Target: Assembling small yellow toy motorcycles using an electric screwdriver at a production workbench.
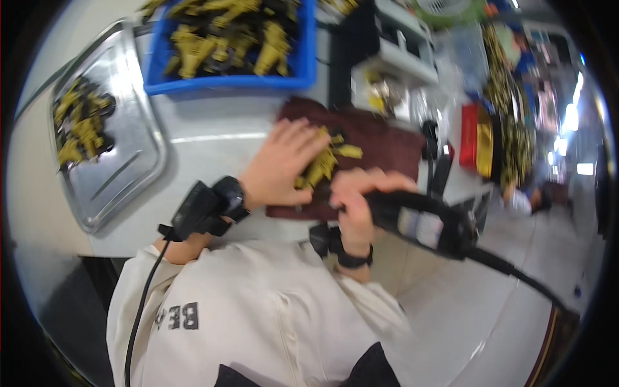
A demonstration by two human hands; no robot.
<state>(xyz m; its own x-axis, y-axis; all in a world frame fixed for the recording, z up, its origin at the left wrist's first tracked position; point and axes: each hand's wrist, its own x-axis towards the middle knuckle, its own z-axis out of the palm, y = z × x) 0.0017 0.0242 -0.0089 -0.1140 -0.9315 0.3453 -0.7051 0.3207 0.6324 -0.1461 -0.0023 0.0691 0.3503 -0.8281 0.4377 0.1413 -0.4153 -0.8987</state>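
On a dark red cloth (pixel 380 145) lies a yellow-and-black piece (pixel 320 169), its details smeared by motion. My left hand (pixel 287 158) rests against it from the left, fingers stretched out and thumb apart on the near side. The fingers partly hide the piece. Just right of it, my right hand (pixel 354 203) is wrapped round a black corded power tool (pixel 419 222). The tool's cord runs off to the lower right, and its working end is hidden by my hand and blur. Each wrist wears a black strapped device.
A blue bin (pixel 232 82) heaped with similar yellow-and-black pieces (pixel 222 39) stands beyond my hands. To the left, a metal tray (pixel 132 158) holds another pile (pixel 84 126). A grey-white machine (pixel 406 55) and a red-and-yellow box (pixel 476 138) stand on the right.
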